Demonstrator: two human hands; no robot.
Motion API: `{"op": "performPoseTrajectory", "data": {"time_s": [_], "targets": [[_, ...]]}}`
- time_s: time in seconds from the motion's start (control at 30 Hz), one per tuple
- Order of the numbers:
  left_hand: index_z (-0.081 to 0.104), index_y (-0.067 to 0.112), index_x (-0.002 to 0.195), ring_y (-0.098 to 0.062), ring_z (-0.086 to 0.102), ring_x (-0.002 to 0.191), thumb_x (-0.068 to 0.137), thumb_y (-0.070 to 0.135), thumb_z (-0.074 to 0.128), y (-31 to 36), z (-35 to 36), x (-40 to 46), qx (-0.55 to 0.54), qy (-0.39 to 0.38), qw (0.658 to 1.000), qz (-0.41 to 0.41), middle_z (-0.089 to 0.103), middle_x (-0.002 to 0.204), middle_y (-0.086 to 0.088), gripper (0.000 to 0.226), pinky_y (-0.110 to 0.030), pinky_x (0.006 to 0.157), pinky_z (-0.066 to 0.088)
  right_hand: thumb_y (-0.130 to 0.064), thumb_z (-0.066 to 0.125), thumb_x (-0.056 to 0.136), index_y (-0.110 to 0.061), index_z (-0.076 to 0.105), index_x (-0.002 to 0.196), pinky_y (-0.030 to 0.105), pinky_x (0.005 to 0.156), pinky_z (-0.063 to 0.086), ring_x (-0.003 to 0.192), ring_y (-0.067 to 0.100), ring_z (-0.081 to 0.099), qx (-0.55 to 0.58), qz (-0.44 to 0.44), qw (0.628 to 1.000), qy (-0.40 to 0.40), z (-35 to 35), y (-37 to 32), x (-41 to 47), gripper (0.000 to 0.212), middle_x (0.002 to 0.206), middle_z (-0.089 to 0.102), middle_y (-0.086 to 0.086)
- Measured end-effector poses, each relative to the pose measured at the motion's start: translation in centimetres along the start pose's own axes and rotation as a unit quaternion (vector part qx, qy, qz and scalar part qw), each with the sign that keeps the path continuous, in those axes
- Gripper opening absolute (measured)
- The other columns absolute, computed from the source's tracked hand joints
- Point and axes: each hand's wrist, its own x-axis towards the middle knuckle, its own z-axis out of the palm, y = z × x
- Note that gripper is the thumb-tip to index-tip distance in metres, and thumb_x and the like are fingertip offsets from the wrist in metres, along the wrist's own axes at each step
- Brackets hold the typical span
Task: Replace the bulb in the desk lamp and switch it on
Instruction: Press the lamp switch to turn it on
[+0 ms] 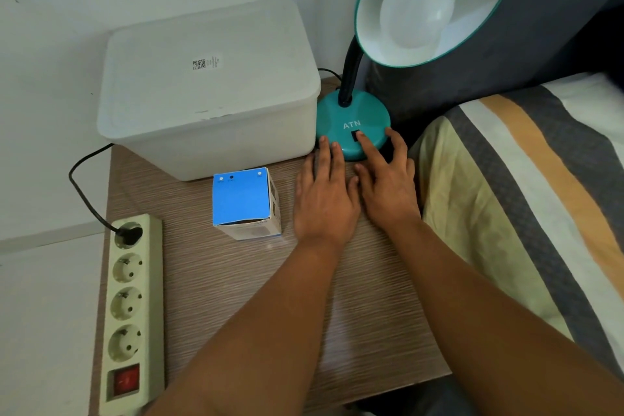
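The right hand [388, 189] is released; its forefinger presses the switch [355, 136] on the lamp base [351, 111]. The left hand [324, 196], released, lies flat at 9 o'clock, fingertips touching the base. The bulb [417, 8] at 12 o'clock is unlit.

We see a glossy teal lamp base [351, 118] and shade [435, 3], a frosted matt bulb [417, 8], a translucent plastic box [209, 88], a cardboard carton [244, 203], a wood-grain tabletop [236, 280] and striped cloth bedding [523, 186].

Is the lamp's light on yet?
Not yet. The bulb in the teal shade looks dull white, no glow. The right hand has a finger on the switch.
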Motion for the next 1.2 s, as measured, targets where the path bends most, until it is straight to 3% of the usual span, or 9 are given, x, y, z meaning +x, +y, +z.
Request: {"op": "performPoseTrajectory", "data": {"time_s": [0.23,0.63,1.2], "targets": [[0.025,0.016,0.155,-0.025,0.023,0.148,0.097,0.041,0.041,0.07,-0.08,0.04,0.011,0.029,0.999,-0.011,0.018,0.165,-0.003,0.065,-0.042,0.117,0.025,-0.032,0.049,0.098,-0.052,0.037,0.143,0.038,0.101,0.04,0.122,0.032,0.039,0.008,0.016,1.0,0.022,0.07,-0.38,-0.28,0.051,0.158,0.021,-0.001],[0.019,0.016,0.156,-0.026,0.018,0.15,0.1,0.043,0.032,0.11,-0.33,0.09,0.018,0.014,1.0,-0.008,0.014,0.166,-0.005,0.064,-0.045,0.12,0.024,-0.031,0.047,0.099,-0.047,0.035,0.146,0.046,0.097,0.044,0.121,0.035,0.04,-0.026,0.002,0.999,0.026,0.11,-0.51,-0.13,0.051,0.157,0.024,0.006],[0.021,0.016,0.156,-0.026,0.02,0.15,0.1,0.043,0.034,0.02,-0.19,0.13,0.019,0.026,0.999,-0.006,0.016,0.165,-0.006,0.064,-0.045,0.119,0.026,-0.03,0.049,0.098,-0.043,0.039,0.145,0.045,0.097,0.044,0.116,0.036,0.043,-0.038,-0.005,0.999,0.037,0.17,-0.66,-0.12,0.05,0.154,0.028,0.01]]}}
